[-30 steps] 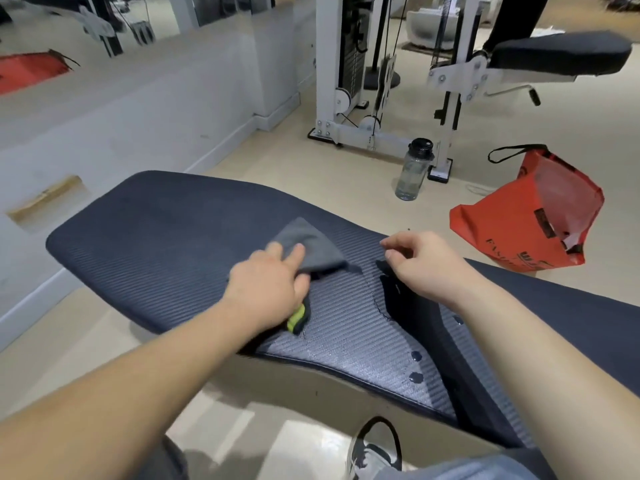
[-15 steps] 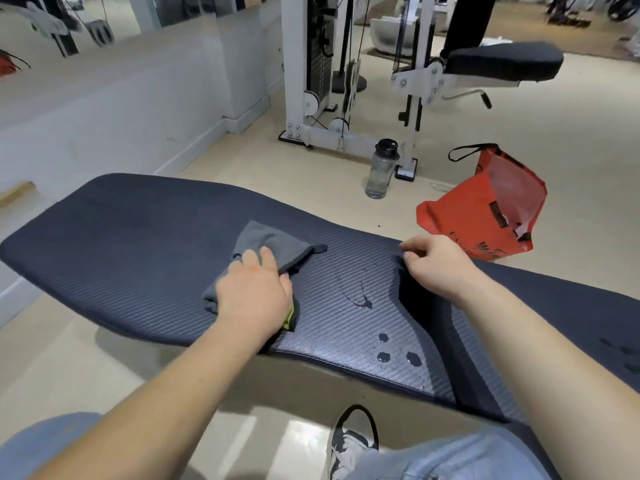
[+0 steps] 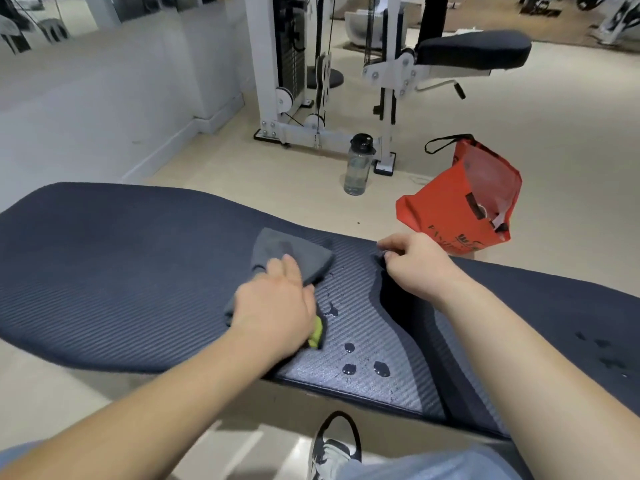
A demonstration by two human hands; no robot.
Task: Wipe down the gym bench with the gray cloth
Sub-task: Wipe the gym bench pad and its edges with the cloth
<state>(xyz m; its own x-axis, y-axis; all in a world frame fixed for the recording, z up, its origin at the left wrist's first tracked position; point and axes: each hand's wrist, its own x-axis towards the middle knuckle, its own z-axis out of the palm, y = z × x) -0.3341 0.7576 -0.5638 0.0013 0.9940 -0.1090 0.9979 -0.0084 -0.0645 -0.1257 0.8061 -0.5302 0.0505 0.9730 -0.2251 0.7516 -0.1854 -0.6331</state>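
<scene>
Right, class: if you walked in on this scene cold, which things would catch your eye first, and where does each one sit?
First, the long dark ribbed gym bench across the middle, where the left hand presses a folded gray cloth beside round water droplets. The right hand rests on the bench's far edge. Behind it, a bright red-orange shopping bag sits on the floor, with a clear black-capped water bottle to its left.

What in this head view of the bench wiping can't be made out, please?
- Gray cloth: middle hidden under the left hand.
- Gym bench: both ends cut by the frame edges; its supports are unseen below the pad.
- Red bag: lettering partly behind the right hand.
- Water bottle: fill level unclear.
</scene>
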